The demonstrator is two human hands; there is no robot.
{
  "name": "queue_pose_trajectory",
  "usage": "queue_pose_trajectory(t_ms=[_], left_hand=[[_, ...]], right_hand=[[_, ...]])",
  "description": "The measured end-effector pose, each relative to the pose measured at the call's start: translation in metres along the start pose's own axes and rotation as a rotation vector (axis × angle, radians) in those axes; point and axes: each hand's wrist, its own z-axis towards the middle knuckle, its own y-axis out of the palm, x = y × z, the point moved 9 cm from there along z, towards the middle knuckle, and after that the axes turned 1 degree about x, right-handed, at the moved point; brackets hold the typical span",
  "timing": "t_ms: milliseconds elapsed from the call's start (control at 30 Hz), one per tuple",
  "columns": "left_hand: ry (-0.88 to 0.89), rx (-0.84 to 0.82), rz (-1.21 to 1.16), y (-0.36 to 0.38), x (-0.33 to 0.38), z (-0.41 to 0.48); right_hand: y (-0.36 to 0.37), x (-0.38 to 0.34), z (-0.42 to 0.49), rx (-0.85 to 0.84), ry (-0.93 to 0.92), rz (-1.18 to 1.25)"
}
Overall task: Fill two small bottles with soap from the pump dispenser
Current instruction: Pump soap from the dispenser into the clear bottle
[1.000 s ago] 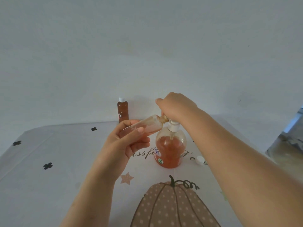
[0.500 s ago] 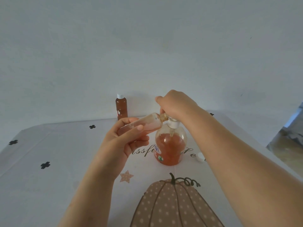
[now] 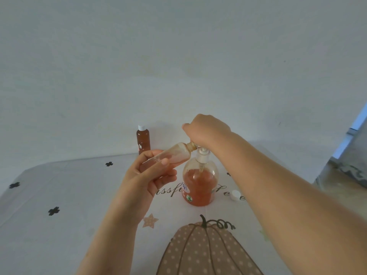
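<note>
**Soap transfer at the counter: items on view**

1. Pump dispenser. Clear, rounded bottle standing upright on the counter, mid-scene, about half full of orange soap. It has a white pump collar and a dip tube running down into the liquid.

2. Right hand. Set on top of the dispenser, with the knuckles bent and the fingers closed down over the pump head, which it hides.

3. Small open bottle. Clear and uncapped, lying nearly on its side. Its neck points right and meets the pump under the right hand. A thin layer of pale orange soap lies inside.

4. Left hand. Left of the dispenser, it grips the small open bottle by its lower half, thumb on the near side and fingers curled round beneath.

5. Capped small bottle. Full of dark orange soap, with a white cap. It stands upright at the far edge by the wall, well apart from the hands.

6. Loose white cap. Lies on the counter right of the dispenser.

7. Counter covering. Pale cloth with a pumpkin print at the near edge.
</note>
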Motion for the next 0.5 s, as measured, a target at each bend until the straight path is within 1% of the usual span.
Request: queue_pose_trajectory(t_ms=[200,500], left_hand=[[-0.014,-0.02,0.009,0.004,-0.002,0.001],[-0.047,0.011,0.041,-0.007,-0.011,0.008]], right_hand=[[0.004,0.0,0.002,-0.024,0.013,0.041],[0.027,0.01,0.018,-0.038,-0.005,0.119]])
